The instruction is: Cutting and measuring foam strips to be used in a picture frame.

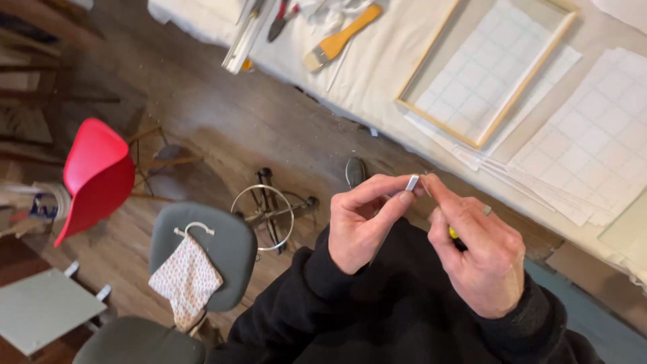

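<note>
Workshop floor of worn wood planks below, white-covered table (377,81) at far right. Left hand (364,222) pinches a small grey metal piece (412,183) between thumb and forefinger, other fingers curled. Right hand (482,253) meets it fingertip to fingertip, clenched on a yellow-handled tool (453,234), mostly hidden in the palm. Outward: wooden frame (486,67) on gridded paper sheets (593,141), paintbrush (340,38) far, grey stool (212,253) with patterned cloth bag (185,280) near left, red chair (98,172) beyond.
</note>
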